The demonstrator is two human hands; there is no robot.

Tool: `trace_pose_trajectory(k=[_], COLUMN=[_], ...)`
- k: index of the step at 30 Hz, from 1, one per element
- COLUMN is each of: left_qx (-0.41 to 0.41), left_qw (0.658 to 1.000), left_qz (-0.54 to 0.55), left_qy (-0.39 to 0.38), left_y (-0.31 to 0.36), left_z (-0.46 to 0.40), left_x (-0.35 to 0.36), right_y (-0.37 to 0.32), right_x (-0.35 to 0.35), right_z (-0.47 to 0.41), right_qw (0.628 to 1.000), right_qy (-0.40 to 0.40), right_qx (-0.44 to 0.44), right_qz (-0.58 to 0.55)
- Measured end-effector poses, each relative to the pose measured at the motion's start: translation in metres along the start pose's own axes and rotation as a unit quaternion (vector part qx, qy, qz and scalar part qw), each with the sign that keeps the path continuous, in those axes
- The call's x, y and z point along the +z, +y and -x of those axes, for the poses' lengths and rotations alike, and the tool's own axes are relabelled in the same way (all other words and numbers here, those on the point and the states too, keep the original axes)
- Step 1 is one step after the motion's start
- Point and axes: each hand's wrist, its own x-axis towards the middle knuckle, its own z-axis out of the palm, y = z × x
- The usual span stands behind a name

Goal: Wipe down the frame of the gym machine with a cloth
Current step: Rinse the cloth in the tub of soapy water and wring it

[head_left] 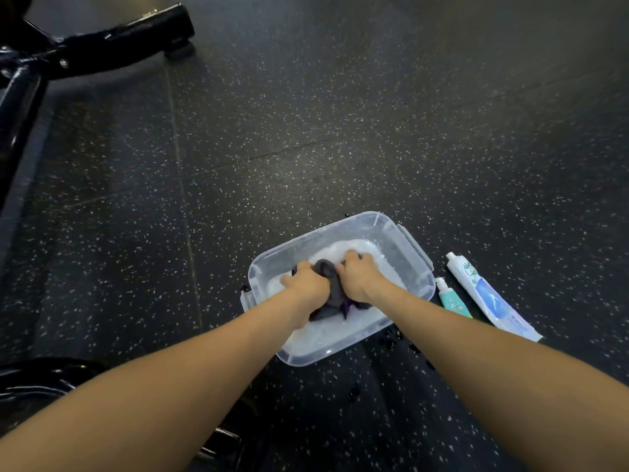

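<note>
A dark grey cloth (325,269), wet and bunched, lies twisted between both my hands over a clear plastic tub (413,267) of foamy white water on the floor. My left hand (306,282) grips the cloth's left end and my right hand (357,275) grips its right end, fingers curled around it. A purple bit of the cloth shows below my hands. The black frame of the gym machine (112,42) stands at the top left, well away from the tub.
Two tubes lie on the speckled black rubber floor right of the tub: a small green one (454,299) and a longer white and blue one (490,296). Dark water drops (391,340) dot the floor near the tub. More black machine parts (44,379) sit at the lower left.
</note>
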Motion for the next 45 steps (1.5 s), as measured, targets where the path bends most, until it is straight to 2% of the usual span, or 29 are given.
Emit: trace_pose_trajectory(k=[1, 4, 6, 8, 10, 12, 14, 17, 19, 23, 25, 27, 28, 30, 34, 38, 41, 45], left_qx=[-0.002, 0.004, 0.021, 0.062, 0.111, 0.125, 0.125, 0.163, 0.169, 0.131, 0.087, 0.039, 0.018, -0.007, -0.015, -0.037, -0.053, -0.053], left_qw=[0.999, 0.996, 0.991, 0.983, 0.976, 0.978, 0.987, 0.977, 0.962, 0.955, 0.952, 0.933, 0.915, 0.884, 0.881, 0.869, 0.849, 0.840], left_qz=[-0.043, -0.085, -0.131, -0.170, -0.186, -0.164, -0.092, 0.076, 0.142, 0.163, 0.188, 0.257, 0.307, 0.384, 0.401, 0.432, 0.479, 0.505], left_qy=[0.009, 0.015, 0.014, 0.019, 0.008, -0.018, -0.043, -0.112, -0.161, -0.209, -0.227, -0.250, -0.262, -0.267, -0.250, -0.239, -0.216, -0.193], left_y=[-0.001, -0.008, -0.014, -0.017, -0.018, -0.018, -0.015, -0.009, -0.008, -0.006, -0.003, 0.000, 0.000, 0.001, 0.004, 0.012, 0.019, 0.015], left_z=[0.003, 0.010, 0.013, 0.018, 0.020, 0.020, 0.020, 0.023, 0.025, 0.024, 0.027, 0.031, 0.032, 0.033, 0.035, 0.036, 0.037, 0.034], left_x=[-0.002, -0.007, -0.009, -0.010, -0.011, -0.012, -0.014, -0.016, -0.018, -0.018, -0.017, -0.014, -0.013, -0.010, -0.007, -0.007, -0.007, -0.004], right_y=[0.002, 0.012, 0.012, 0.005, -0.002, -0.004, -0.005, -0.004, -0.001, 0.006, 0.006, 0.003, 0.002, 0.001, -0.002, -0.010, -0.012, -0.001], right_x=[0.002, 0.010, 0.013, 0.009, -0.004, -0.023, -0.039, -0.054, -0.063, -0.074, -0.073, -0.068, -0.065, -0.058, -0.045, -0.042, -0.044, -0.057], right_z=[0.001, 0.003, 0.003, 0.004, 0.009, 0.017, 0.028, 0.041, 0.049, 0.057, 0.058, 0.057, 0.056, 0.056, 0.067, 0.080, 0.084, 0.087], right_qw=[0.999, 0.977, 0.961, 0.962, 0.978, 0.993, 0.977, 0.941, 0.903, 0.826, 0.787, 0.754, 0.752, 0.771, 0.846, 0.869, 0.900, 0.940], right_qy=[-0.038, -0.112, -0.119, -0.099, -0.066, -0.064, -0.071, -0.085, -0.070, -0.015, 0.006, 0.032, 0.045, 0.058, -0.003, -0.071, -0.104, -0.110], right_qx=[-0.008, -0.046, -0.047, -0.058, -0.079, -0.096, -0.106, -0.117, -0.102, -0.067, -0.037, 0.005, 0.028, 0.069, 0.115, 0.054, 0.006, -0.032], right_qz=[0.033, 0.173, 0.246, 0.249, 0.179, 0.001, -0.169, -0.304, -0.411, -0.559, -0.616, -0.656, -0.657, -0.631, -0.521, -0.487, -0.422, -0.322])
